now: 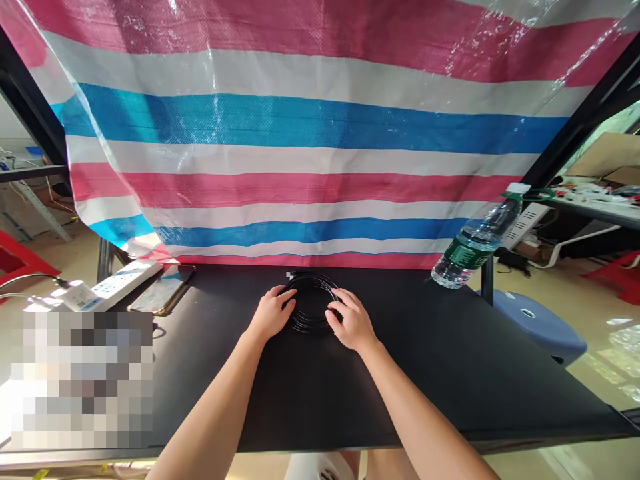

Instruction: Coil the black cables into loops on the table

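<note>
A coil of black cable lies flat on the black tabletop in the middle of the head view. At its far left edge a small pale connector shows. My left hand grips the left side of the coil, thumb and fingers bent around the strands. On the opposite side my right hand has its curled fingers and thumb on the loops. Parts of the cable beneath both hands are hidden.
A phone and a white power strip lie at the left. A water bottle leans at the back right corner. A striped plastic sheet hangs behind the table. A blue stool stands beyond the right edge.
</note>
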### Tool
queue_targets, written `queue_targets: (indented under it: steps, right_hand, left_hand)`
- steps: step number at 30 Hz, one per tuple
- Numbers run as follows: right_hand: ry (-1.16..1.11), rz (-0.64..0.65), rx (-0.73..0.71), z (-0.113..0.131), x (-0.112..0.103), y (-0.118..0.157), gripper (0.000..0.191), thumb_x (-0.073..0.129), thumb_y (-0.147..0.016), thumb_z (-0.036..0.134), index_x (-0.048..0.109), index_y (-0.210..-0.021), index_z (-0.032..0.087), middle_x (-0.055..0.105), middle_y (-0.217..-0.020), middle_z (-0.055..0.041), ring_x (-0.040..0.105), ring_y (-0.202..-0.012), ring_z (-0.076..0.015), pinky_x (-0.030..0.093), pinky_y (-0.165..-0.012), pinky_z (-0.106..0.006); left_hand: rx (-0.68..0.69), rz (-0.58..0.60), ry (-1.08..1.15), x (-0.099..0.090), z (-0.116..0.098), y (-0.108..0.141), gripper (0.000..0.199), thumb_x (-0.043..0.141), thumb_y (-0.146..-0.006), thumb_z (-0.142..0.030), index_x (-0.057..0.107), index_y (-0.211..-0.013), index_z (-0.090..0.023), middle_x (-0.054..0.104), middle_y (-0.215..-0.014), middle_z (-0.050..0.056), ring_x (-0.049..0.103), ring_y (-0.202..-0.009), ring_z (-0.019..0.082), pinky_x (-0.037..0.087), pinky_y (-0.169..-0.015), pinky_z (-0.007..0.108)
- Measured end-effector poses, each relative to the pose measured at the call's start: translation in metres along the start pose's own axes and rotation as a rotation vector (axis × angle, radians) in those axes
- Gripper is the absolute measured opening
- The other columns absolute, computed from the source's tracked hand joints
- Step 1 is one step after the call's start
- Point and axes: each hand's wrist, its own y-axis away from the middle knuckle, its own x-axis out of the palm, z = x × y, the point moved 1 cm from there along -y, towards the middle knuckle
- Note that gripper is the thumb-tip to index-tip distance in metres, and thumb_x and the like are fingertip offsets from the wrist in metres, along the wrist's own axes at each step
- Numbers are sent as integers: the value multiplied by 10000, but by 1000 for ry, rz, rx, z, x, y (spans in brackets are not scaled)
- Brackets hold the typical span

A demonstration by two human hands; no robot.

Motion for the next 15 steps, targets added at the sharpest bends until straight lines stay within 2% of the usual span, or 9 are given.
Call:
queue_targets:
  steps: [4, 8, 11, 15]
  right_hand:
    - [-71, 52, 102, -3, 1, 2, 213, 552, -839, 334, 735, -871, 229, 648, -1251, -99, 552, -1213, -294, 480, -1004, -479]
    - [-158, 119, 199, -7, 0, 1, 219, 546, -844, 334, 738, -894, 241, 625, -1291, -93, 529, -1247, -286, 461, -1032, -492]
    - [-202, 136, 235, -8, 0, 0, 213, 553, -836, 328, 742, -892, 246, 623, -1294, -89, 529, -1245, -284, 452, -1043, -501]
    - [-240, 139, 253, -10, -1, 1, 198, 559, -833, 335, 736, -867, 254, 617, -1299, -79, 523, -1248, -277, 440, -1055, -498]
  left_hand:
    - [-20, 22, 32, 0, -4, 1, 381, 473, -869, -399, 703, -1127, -240, 615, -1299, 91, 551, -1234, 266, 423, -1070, 442]
    - [-70, -37, 41, 3, -11, 0, 340, 559, -807, -335, 699, -1095, -222, 629, -1263, 102, 570, -1200, 263, 444, -1046, 444]
    - [-96, -70, 45, 7, -13, -2, 321, 591, -771, -278, 702, -1067, -224, 636, -1233, 104, 588, -1163, 264, 456, -1031, 451]
    - [-100, -92, 47, 11, -14, -3, 294, 595, -782, -296, 716, -1046, -249, 634, -1211, 92, 586, -1150, 263, 455, -1029, 454]
